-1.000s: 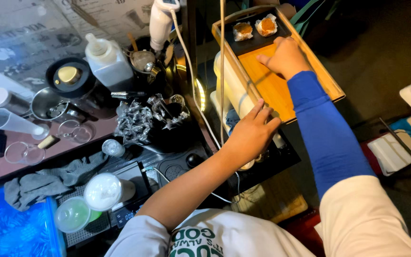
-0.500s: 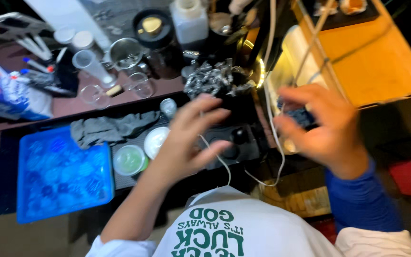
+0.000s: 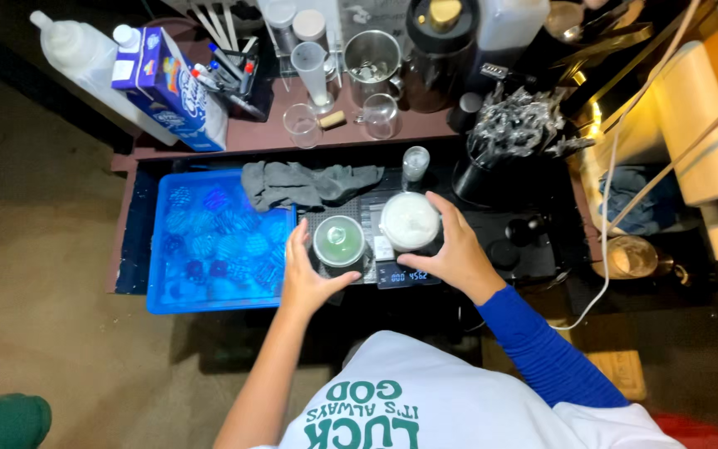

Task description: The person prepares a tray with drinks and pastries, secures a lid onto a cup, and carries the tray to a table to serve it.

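Left hand (image 3: 307, 274) sits centre frame, fingers spread and curved around the left side of a green-lidded cup (image 3: 339, 242); thumb just below the cup, palm touching or just beside its wall, can't tell which; not a closed grip. Right hand (image 3: 456, 249) just right of it, fingers wrapped round a white-lidded cup (image 3: 410, 221), thumb and index on either side of the rim; looks like a real hold. Both cups stand on a dark digital scale (image 3: 392, 264) with a lit readout at its front edge, cups near each other but apart. Grey rag (image 3: 305, 183) lies just above the cups; blue crate (image 3: 209, 241) of wrapped items left of the left hand; milk carton (image 3: 172, 87) upper left; clear glasses (image 3: 302, 125) on the shelf top centre.
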